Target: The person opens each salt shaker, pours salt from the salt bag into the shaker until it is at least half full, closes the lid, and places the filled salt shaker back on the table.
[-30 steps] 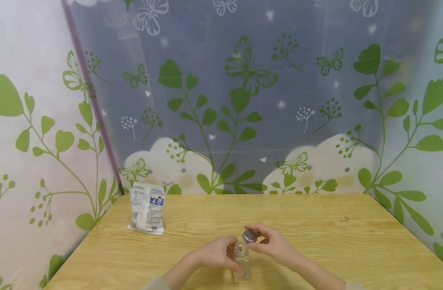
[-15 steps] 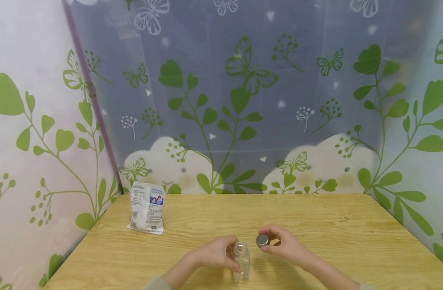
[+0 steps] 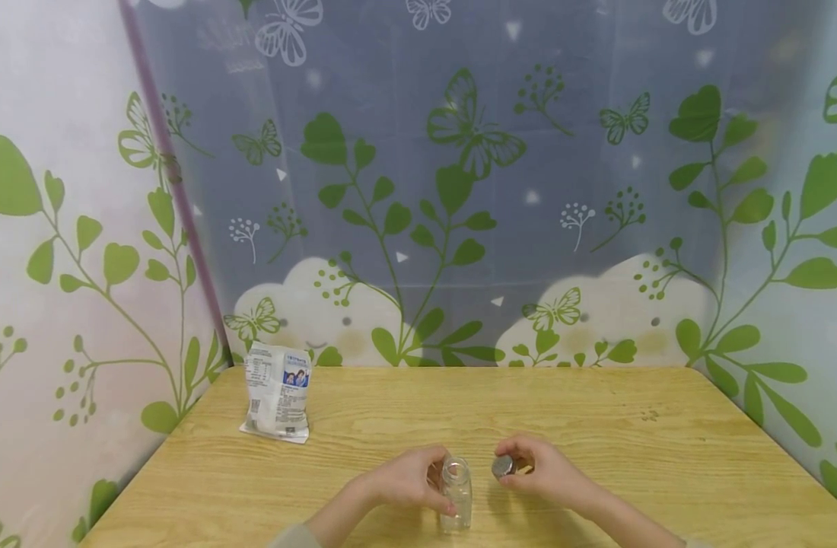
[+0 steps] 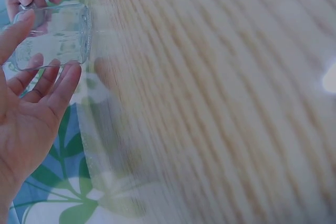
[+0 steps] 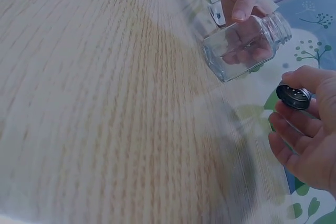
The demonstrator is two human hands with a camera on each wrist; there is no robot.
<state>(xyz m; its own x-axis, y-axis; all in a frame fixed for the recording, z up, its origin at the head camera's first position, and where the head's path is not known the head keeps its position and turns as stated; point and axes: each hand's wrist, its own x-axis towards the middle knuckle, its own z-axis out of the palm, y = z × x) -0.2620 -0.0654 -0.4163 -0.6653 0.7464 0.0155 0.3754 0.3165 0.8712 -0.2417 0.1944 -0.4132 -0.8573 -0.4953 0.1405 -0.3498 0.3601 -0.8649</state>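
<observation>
In the head view my left hand point(image 3: 412, 478) holds a small clear glass shaker jar point(image 3: 460, 502) from its left side, thumb and fingers about it. The jar stands upright with its threaded mouth uncovered, as the right wrist view of the glass jar point(image 5: 241, 48) also shows. To the right, my right hand point(image 3: 545, 476) pinches a silver metal shaker lid point(image 3: 504, 466), apart from the jar. Several small holes pierce the lid point(image 5: 294, 96), whose hollow underside faces the right wrist camera. The jar looks see-through, with no contents that I can make out.
A white printed packet point(image 3: 278, 392) stands at the back left of the wooden table point(image 3: 596, 411). Cloth with green leaves and butterflies hangs behind point(image 3: 473, 228) and at both sides.
My right hand has drawn the lid off to the right, away from the jar's mouth, and slightly down. My left hand and the jar have stayed in place.
</observation>
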